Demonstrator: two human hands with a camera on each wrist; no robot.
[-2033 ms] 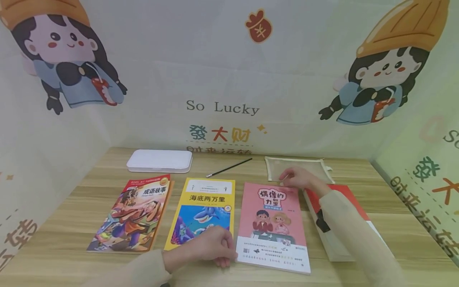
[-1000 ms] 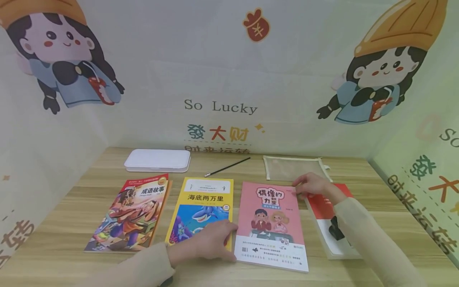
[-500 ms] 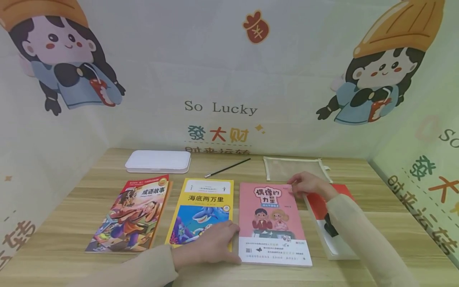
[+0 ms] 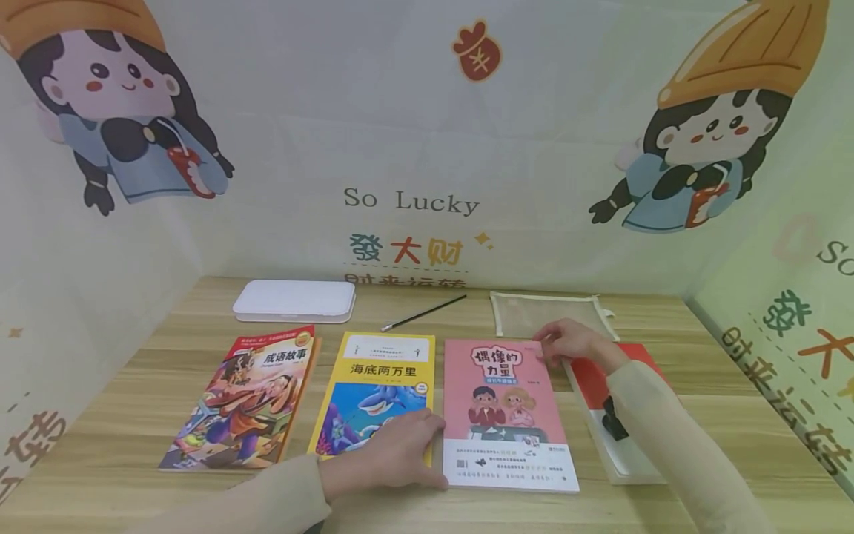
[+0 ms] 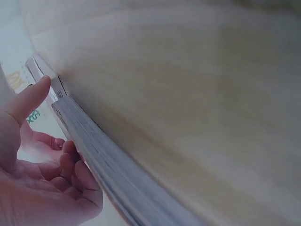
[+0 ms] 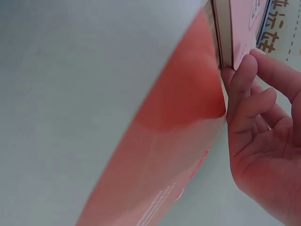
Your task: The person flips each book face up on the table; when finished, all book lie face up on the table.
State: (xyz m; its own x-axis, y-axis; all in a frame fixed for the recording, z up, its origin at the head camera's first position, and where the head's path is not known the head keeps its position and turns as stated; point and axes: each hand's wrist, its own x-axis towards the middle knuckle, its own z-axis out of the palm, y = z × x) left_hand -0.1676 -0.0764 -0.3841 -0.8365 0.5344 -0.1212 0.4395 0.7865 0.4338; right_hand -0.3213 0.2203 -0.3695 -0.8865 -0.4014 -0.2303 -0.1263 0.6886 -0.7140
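Observation:
A pink book (image 4: 510, 415) lies flat between both hands. My left hand (image 4: 394, 454) reaches over the lower part of a yellow book (image 4: 376, 368); its thumb and forefinger touch the pink book's lower left edge. In the left wrist view its thumb stretches towards the pink book's edge, the other fingers loosely bent beside the yellow book's pages (image 5: 117, 165). My right hand (image 4: 579, 345) touches the pink book's upper right corner with its fingertips, also seen in the right wrist view. A red and white book (image 4: 590, 387) lies right of it, partly hidden by the right sleeve.
An orange-spined storybook (image 4: 250, 408) lies at the left. Along the back are a white pencil case (image 4: 296, 299), a black pencil (image 4: 427, 311) and a mesh pouch (image 4: 543, 313). A printed cloth wall (image 4: 414, 133) encloses the wooden table (image 4: 113, 415).
My right hand has moved from the pink book's top edge to its upper right corner. My left fingers have spread along its edge. The pink book has shifted slightly and lies straighter.

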